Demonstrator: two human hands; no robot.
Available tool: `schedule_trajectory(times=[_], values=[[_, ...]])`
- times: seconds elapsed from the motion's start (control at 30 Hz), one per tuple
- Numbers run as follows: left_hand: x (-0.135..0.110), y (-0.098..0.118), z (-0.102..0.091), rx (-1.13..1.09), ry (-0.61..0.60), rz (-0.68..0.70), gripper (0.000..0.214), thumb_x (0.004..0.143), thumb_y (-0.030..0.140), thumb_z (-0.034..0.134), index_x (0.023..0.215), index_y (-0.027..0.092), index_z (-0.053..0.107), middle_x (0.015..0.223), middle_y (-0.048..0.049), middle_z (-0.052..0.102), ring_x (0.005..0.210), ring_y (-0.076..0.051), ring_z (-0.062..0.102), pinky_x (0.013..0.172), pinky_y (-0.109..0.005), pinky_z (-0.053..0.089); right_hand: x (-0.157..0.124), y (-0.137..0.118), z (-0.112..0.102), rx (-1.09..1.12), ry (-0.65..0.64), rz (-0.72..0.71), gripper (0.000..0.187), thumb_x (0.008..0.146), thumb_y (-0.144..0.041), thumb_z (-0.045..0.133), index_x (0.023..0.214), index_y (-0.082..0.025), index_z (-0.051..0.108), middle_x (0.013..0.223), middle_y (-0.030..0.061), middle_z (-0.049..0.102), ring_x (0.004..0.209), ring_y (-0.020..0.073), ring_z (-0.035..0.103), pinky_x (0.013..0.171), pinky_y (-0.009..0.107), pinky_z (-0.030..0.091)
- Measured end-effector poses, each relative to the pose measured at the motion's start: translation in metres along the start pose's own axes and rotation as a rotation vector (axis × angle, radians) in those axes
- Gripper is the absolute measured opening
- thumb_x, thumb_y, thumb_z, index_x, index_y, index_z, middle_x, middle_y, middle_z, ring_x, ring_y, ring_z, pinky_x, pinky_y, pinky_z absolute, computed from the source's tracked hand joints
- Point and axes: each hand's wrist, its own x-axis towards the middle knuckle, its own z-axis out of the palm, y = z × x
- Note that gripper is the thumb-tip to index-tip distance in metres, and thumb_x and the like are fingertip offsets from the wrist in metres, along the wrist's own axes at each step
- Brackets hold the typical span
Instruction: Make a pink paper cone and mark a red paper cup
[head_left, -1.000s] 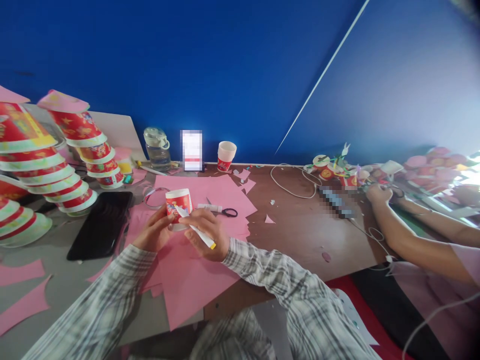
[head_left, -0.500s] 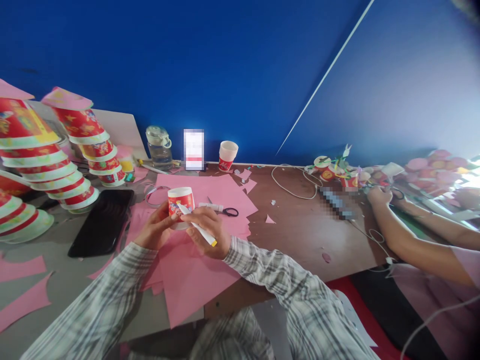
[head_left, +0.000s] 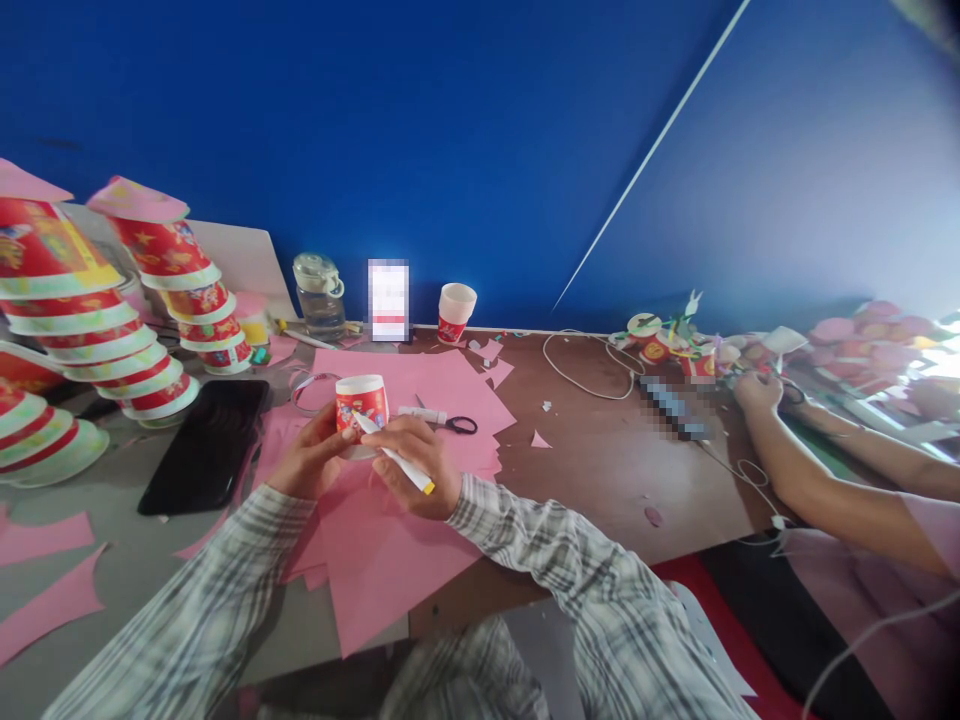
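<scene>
A red paper cup (head_left: 369, 396) with a white rim and printed pattern is gripped at its left side by my left hand (head_left: 309, 455). My right hand (head_left: 420, 463) is closed around a white marker (head_left: 405, 465) with a yellow end. The marker's tip meets or nearly meets the cup's front; actual contact cannot be made out. Both hands are above sheets of pink paper (head_left: 401, 580). Just behind my right hand lie scissors (head_left: 460, 425) with black handles and a white tube (head_left: 424, 413). A roll of clear tape (head_left: 304, 393) rests behind my left hand.
Stacked red cups (head_left: 135, 365) stand at left beside a black tablet (head_left: 206, 445). Along the blue wall are a water jug (head_left: 319, 300), a lit phone (head_left: 388, 300) and another cup (head_left: 456, 313). At right, another person's hands (head_left: 761, 393) work near cup crafts and a white cable (head_left: 577, 380).
Almost nothing differs. Both hands keep their hold on the cup and the marker, with only a tiny shift of the marker tip against the cup.
</scene>
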Motion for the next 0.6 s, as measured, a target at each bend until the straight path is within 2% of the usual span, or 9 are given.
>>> schedule_trajectory(times=[0.4,0.6], values=[[0.0009,0.0023,0.0000,0.017,0.042,0.010,0.049,0.055,0.034,0.067,0.101,0.020,0.057,0.086,-0.0067,0.062,0.085,-0.026,0.056,0.075,-0.042,0.043,0.0014,-0.0032,-0.0019,-0.002,-0.008,-0.003,0.022,0.085,-0.020,0.049,0.106,-0.016,0.056,0.089,0.0081,0.066,0.088,0.0176,0.061,0.091,0.036,0.054],[-0.0013,-0.0019,0.0034,-0.046,0.082,0.021,0.036,0.068,0.037,0.055,0.098,0.017,0.058,0.092,-0.0103,0.061,0.094,-0.026,0.053,0.079,-0.041,0.042,0.0021,-0.0038,-0.0031,0.031,-0.006,0.023,0.024,0.085,-0.019,0.048,0.107,-0.017,0.057,0.092,0.0091,0.064,0.089,0.0176,0.060,0.088,0.034,0.054]])
